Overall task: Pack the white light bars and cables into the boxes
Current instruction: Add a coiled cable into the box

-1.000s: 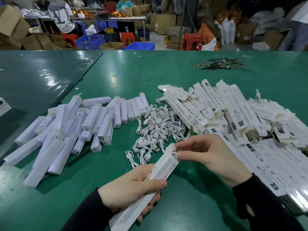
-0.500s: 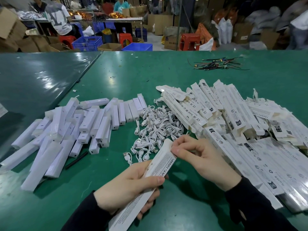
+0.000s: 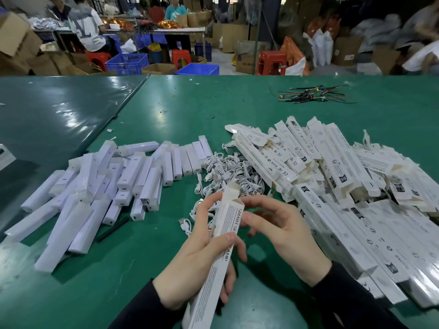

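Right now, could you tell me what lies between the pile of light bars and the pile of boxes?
The head view shows a heap of white cables between the light bars and boxes.

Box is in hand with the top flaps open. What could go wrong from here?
1. The left hand grips the box mid-length only; the right hand is open beside it, so the tilted box may slip.
2. The top flaps stand open and bent; closing them could crease them.
3. The cables lie tangled in one heap, so a grab there may drag extras along.
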Demonstrator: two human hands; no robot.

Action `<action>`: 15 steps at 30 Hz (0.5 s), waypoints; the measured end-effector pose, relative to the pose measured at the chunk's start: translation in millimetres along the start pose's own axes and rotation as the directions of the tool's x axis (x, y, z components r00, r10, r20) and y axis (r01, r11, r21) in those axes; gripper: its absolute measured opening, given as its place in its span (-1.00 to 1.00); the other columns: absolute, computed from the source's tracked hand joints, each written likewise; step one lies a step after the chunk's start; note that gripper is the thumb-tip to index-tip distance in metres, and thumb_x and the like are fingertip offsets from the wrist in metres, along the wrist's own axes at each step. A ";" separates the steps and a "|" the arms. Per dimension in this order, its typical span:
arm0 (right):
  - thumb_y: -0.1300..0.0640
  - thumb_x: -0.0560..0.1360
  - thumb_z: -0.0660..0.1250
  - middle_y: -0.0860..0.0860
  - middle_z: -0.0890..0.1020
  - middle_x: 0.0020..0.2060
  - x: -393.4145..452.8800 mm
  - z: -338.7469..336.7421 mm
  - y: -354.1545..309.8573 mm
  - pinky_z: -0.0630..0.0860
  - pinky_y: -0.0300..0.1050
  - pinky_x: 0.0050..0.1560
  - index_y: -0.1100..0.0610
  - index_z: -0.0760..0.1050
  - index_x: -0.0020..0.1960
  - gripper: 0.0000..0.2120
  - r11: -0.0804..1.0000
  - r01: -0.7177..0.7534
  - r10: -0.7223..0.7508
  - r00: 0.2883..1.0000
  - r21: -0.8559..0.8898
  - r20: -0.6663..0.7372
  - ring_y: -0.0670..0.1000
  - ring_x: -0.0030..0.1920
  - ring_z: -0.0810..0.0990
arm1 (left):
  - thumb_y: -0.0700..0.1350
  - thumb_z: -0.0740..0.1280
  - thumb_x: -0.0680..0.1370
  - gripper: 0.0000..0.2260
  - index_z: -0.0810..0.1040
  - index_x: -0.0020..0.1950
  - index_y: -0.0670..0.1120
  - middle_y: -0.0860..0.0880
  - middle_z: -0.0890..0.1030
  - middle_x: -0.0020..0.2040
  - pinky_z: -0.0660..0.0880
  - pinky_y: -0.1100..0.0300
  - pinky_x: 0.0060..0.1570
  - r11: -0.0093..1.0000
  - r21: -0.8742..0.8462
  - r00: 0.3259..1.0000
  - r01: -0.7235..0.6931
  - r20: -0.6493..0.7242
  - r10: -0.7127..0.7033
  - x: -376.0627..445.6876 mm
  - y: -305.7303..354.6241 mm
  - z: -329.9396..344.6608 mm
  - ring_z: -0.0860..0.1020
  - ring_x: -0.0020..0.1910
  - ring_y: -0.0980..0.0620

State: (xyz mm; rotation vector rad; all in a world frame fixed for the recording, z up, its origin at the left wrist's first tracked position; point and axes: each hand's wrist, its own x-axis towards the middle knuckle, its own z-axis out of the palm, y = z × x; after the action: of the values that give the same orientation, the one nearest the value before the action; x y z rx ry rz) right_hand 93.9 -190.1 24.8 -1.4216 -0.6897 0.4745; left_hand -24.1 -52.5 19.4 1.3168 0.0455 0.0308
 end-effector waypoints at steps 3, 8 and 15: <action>0.12 0.42 0.38 0.05 0.69 -0.03 -1.6 1.8 -2.7 0.54 -0.19 -0.24 -0.04 0.65 0.05 -0.78 1.000 -0.002 0.004 0.998 -0.029 0.061 -0.01 -0.15 0.66 | -0.09 0.24 0.56 -0.48 0.20 0.27 0.52 -0.23 0.60 -0.11 0.53 0.07 -0.54 1.000 -0.017 1.000 -0.023 0.004 0.023 -1.4 1.5 0.2 0.53 -0.50 -0.15; 0.13 0.41 0.39 0.08 0.68 -0.15 -1.9 0.8 -3.0 0.52 -0.16 -0.24 0.11 0.64 0.05 -0.77 0.997 -0.064 0.070 0.992 -0.052 0.110 -0.07 -0.25 0.62 | -0.08 0.20 0.58 -0.45 0.16 0.31 0.56 -0.23 0.61 -0.18 0.53 0.10 -0.53 0.998 -0.001 0.998 -0.055 0.007 0.055 -3.5 -1.5 4.0 0.55 -0.49 -0.18; 0.16 0.43 0.35 -0.02 0.67 -0.22 -2.2 -2.8 -9.7 0.52 -0.12 -0.17 0.19 0.65 -0.02 -0.81 0.996 -0.075 0.081 0.976 -0.037 0.201 -0.11 -0.25 0.60 | -0.09 0.17 0.57 -0.57 0.26 0.26 0.44 -0.25 0.58 -0.19 0.50 0.16 -0.54 0.997 0.031 0.997 -0.070 0.012 0.070 -3.4 -2.7 5.2 0.52 -0.51 -0.11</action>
State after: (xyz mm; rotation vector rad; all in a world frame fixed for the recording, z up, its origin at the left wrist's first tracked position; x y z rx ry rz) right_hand 93.2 -194.8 34.0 -1.4446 -0.8085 0.6797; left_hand -27.2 -58.4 18.2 1.3500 -0.0094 0.0826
